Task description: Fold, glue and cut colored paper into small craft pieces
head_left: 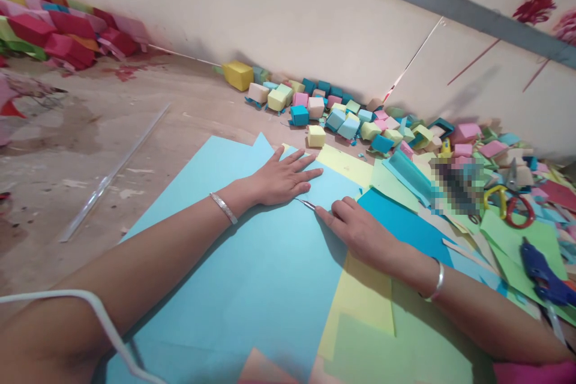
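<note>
A large sheet of light blue paper (252,270) lies in front of me. My left hand (283,177) presses flat on it with the fingers spread. Just to the right, my right hand (360,228) is closed around a slim craft knife (308,205). The metal tip of the knife points left and touches the paper close to my left thumb; its handle is hidden in my fingers. Yellow paper (369,297), green paper (405,336) and a darker blue sheet (405,222) show beneath and beside the light blue sheet.
Many small paper boxes (316,136) sit along the wall. Scissors (510,201) and a blue glue gun (542,273) lie among scraps at the right. A clear ruler (114,174) is on the left; larger red boxes (69,51) stand at the far left.
</note>
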Tool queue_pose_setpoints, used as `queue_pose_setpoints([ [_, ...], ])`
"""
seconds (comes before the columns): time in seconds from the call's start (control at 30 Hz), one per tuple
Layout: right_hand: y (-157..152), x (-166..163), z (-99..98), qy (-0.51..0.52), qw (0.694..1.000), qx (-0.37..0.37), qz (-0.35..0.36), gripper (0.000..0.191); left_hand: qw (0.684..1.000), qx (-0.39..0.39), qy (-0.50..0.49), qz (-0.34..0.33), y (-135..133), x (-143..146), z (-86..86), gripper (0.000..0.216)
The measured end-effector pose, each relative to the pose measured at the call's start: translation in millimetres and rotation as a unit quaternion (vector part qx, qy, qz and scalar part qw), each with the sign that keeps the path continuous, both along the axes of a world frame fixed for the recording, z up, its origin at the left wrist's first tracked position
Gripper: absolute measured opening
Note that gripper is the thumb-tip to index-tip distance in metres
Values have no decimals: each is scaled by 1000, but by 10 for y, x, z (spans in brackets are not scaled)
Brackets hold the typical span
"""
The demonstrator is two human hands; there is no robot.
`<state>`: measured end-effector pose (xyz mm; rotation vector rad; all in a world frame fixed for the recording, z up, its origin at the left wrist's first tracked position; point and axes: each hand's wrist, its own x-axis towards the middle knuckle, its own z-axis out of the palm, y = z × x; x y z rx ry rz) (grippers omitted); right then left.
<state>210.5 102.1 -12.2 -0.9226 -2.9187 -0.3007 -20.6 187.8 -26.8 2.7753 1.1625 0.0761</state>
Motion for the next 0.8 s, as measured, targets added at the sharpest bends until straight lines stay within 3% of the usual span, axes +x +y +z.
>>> queue_pose_setpoints([
  [0.5, -137, -1, 0, 9, 1000, 6, -4, 35, 1000, -10, 2, 5, 8, 26, 1, 51],
  [0.8, -132, -276, 23, 13, 999, 29, -5, 34, 1000, -15, -3, 6, 3, 20, 5, 51],
])
